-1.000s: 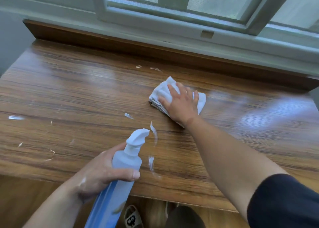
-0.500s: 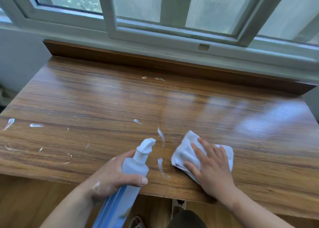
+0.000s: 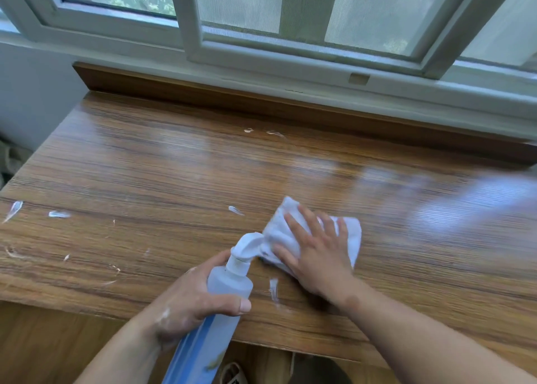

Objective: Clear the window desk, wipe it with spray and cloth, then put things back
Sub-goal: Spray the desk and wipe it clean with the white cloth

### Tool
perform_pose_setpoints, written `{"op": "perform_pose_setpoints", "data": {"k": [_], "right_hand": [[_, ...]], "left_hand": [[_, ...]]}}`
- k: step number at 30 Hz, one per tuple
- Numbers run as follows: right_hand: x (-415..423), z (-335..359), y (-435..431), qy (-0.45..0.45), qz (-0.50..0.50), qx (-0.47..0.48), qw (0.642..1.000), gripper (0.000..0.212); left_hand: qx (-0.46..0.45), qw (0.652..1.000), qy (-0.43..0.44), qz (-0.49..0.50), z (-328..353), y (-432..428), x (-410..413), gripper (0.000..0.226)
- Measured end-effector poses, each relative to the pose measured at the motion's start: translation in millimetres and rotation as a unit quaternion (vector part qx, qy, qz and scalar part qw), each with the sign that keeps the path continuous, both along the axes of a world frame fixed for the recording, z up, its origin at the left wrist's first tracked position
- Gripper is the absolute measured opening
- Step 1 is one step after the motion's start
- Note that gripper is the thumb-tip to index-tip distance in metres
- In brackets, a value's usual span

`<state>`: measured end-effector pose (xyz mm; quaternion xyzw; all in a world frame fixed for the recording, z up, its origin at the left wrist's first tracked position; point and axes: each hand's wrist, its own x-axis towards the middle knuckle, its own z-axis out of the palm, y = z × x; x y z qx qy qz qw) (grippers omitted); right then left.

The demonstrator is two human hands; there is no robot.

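On desk, right hand slid cloth leftward, beside spray bottle.

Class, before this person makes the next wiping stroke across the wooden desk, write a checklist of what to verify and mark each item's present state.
1. Right hand flat on the folded white cloth: ok.
2. Left hand gripping the translucent blue-labelled spray bottle: ok.
3. White foam streaks all wiped from the brown wood-grain desk: not ok; streaks remain left, centre and far back.
4. Stroke path free of objects: ok.
5. Bottle nozzle clear of cloth: cannot tell.
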<state>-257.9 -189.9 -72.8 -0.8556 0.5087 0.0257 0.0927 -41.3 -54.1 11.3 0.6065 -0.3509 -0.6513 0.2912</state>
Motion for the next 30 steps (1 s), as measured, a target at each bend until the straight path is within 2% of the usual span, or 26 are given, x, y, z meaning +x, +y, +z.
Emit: {"op": "perform_pose_setpoints", "data": {"k": [5, 9, 12, 16, 19, 22, 25, 28, 30], "right_hand": [[79, 4, -88, -0.008, -0.031, 0.034, 0.999, 0.071], [89, 5, -97, -0.009, -0.024, 0.042, 0.999, 0.07], [63, 8, -61, 0.0, 0.029, 0.027, 0.999, 0.068], [-5, 1, 25, -0.041, 0.088, 0.015, 0.995, 0.065], [-44, -8, 71, -0.033, 0.1, -0.02, 0.994, 0.06], [-48, -9, 83, -0.046, 0.096, -0.041, 0.993, 0.059], [-27, -7, 58, -0.033, 0.078, -0.024, 0.996, 0.062], [19, -1, -2, -0.016, 0.016, 0.012, 1.0, 0.073], [52, 0, -48, -0.012, -0.021, 0.027, 0.999, 0.071]], "left_hand": [[-0.024, 0.999, -0.036, 0.03, 7, 6, 2, 0.069], [-0.038, 0.996, -0.053, 0.055, 11, 16, 1, 0.068], [-0.038, 0.997, -0.044, 0.055, 14, 23, 1, 0.066], [-0.047, 0.996, -0.064, 0.051, 16, 29, 4, 0.074], [-0.052, 0.995, -0.075, 0.043, 14, 30, 5, 0.078], [-0.054, 0.995, -0.067, 0.041, 16, 33, 5, 0.079], [-0.055, 0.996, -0.055, 0.048, 15, 34, 5, 0.076], [-0.056, 0.996, -0.055, 0.05, 10, 37, 4, 0.074], [-0.053, 0.996, -0.06, 0.048, 8, 40, 2, 0.075]]}}
